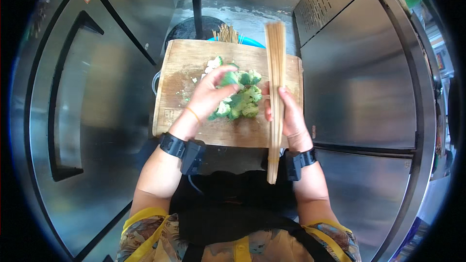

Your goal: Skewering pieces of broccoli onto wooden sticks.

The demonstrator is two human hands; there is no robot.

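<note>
A bundle of thin bamboo skewers (275,65) stands nearly lengthwise in view, gripped by my right hand (291,111). Its upper end fans slightly, and a band circles it near the lower end. Cut broccoli florets (247,98) lie heaped on a wooden cutting board (185,123). Over the heap's left side is my left hand (213,89), thumb and fingers apart and slightly blurred. A pale green piece shows between those fingertips; whether it is held or lies behind them is unclear. An orange elastic band loops my left wrist.
Beyond the board, more skewers (227,33) stick up by a blue basin rim (251,41). A dark post (196,3) rises behind. Steel refrigerator doors flank me on the left (105,109) and right (360,80). Crumbs (184,96) dot the board's left side.
</note>
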